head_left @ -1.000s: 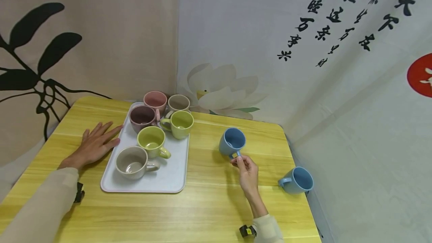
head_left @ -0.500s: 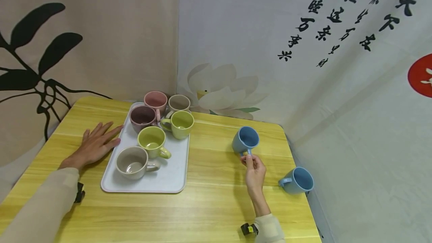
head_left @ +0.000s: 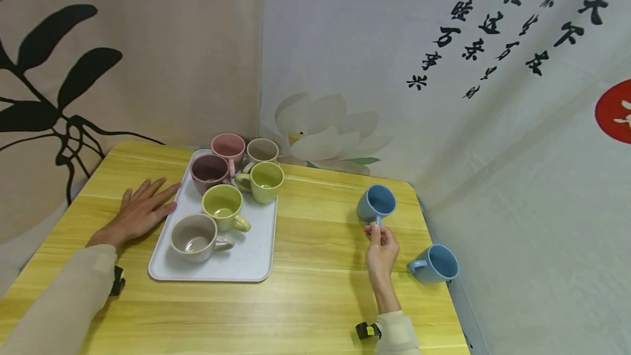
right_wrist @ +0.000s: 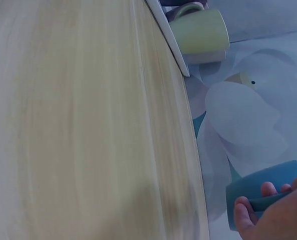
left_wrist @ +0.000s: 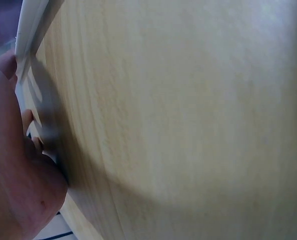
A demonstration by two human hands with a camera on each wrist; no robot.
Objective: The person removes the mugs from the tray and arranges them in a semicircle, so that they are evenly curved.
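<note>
My right hand (head_left: pixel 382 253) pinches the handle of a blue mug (head_left: pixel 366 210) over the right back part of the table. Whether the mug's base touches the wood, I cannot tell. In the right wrist view, fingers (right_wrist: pixel 242 209) curl around the handle of this mug (right_wrist: pixel 263 181). My left hand (head_left: pixel 139 217) lies flat with spread fingers, its fingertips at the left rim of a white tray (head_left: pixel 256 259). A second blue mug (head_left: pixel 432 268) stands by the table's right edge, its handle pointing left.
Several mugs fill the tray: pink (head_left: pixel 228 152), dark purple (head_left: pixel 207 179), two yellow-green ones (head_left: pixel 224 218) and two greyish ones (head_left: pixel 192 245). Fabric with printed flowers and characters (head_left: pixel 325 70) hangs behind the wooden table (head_left: pixel 305 300).
My right hand has carried the blue mug to the right, nearer the second blue mug. The left hand, the tray and its mugs have stayed in place.
</note>
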